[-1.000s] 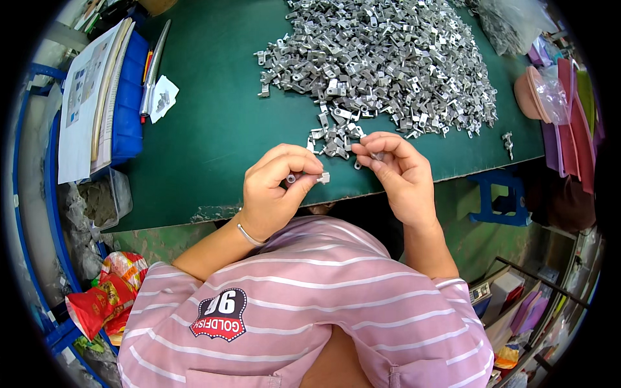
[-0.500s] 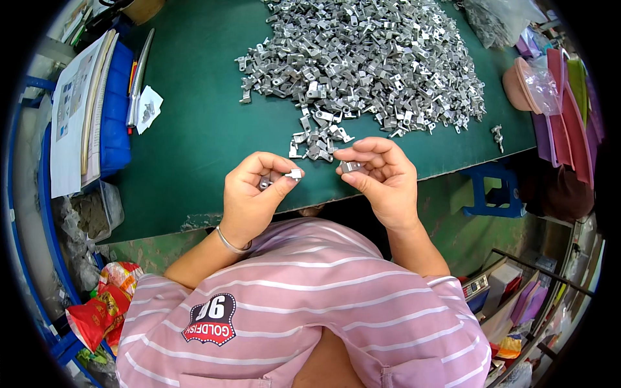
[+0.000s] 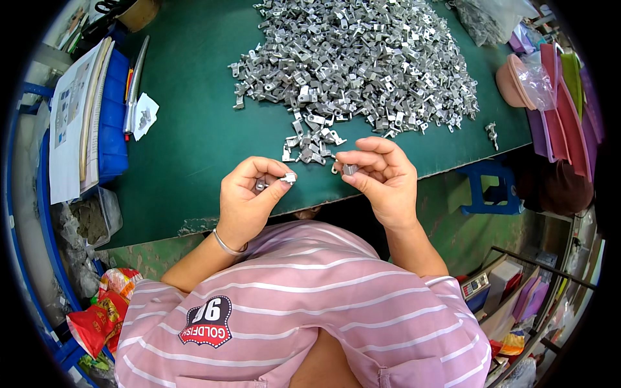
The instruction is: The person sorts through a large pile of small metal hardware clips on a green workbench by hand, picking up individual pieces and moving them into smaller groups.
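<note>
Over the table's near edge, my left hand pinches a small silver metal bracket between thumb and forefinger. Another metal piece shows inside its curled fingers. To the right, my right hand grips a second small metal bracket between thumb and fingertips. The two hands are apart, with a gap between the brackets. Just beyond them lies a small cluster of loose brackets, which runs into a big heap of the same silver pieces on the green table.
A blue file holder with papers stands at the left, beside a white paper scrap. On the right are a pink tub, coloured plastic bins and a few separate metal pieces. A blue stool stands below the table.
The bracket in my right hand has turned between the fingertips, and the one in my left hand has tilted. Both hands stay nearly in place; the whole view has shifted slightly.
</note>
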`<control>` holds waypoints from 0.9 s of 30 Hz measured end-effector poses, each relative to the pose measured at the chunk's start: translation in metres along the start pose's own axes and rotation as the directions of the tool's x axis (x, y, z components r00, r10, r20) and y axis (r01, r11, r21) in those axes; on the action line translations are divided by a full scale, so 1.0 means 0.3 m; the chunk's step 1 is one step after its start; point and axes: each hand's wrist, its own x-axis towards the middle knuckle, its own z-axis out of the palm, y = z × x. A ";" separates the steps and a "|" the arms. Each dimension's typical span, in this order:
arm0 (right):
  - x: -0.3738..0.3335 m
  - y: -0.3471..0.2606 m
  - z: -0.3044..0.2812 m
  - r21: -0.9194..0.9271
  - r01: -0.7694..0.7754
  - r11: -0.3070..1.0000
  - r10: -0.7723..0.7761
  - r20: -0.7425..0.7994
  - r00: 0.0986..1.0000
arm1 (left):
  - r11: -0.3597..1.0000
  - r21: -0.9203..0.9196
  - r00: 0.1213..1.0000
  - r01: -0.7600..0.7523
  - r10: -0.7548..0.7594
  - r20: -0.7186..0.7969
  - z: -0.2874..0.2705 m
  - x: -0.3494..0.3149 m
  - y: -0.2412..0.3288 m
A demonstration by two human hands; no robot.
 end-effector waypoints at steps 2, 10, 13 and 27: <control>-0.001 -0.002 0.002 -0.025 0.002 1.000 -0.002 -0.011 1.000 | 1.000 0.005 1.000 0.004 -0.004 -0.021 0.003 0.001 0.007; 0.001 -0.002 -0.008 0.152 -0.030 0.988 0.035 -0.030 0.999 | 0.961 -0.272 0.995 0.054 -0.075 -0.070 -0.006 0.001 0.012; 0.009 -0.019 -0.038 0.324 -0.074 0.943 0.096 -0.054 0.994 | 0.780 -0.617 0.990 0.110 -0.142 -0.004 -0.030 0.013 0.044; 0.027 -0.018 -0.014 -0.194 -0.133 0.972 0.136 0.000 0.991 | 0.583 0.704 0.912 -0.405 0.312 0.266 0.053 0.128 0.029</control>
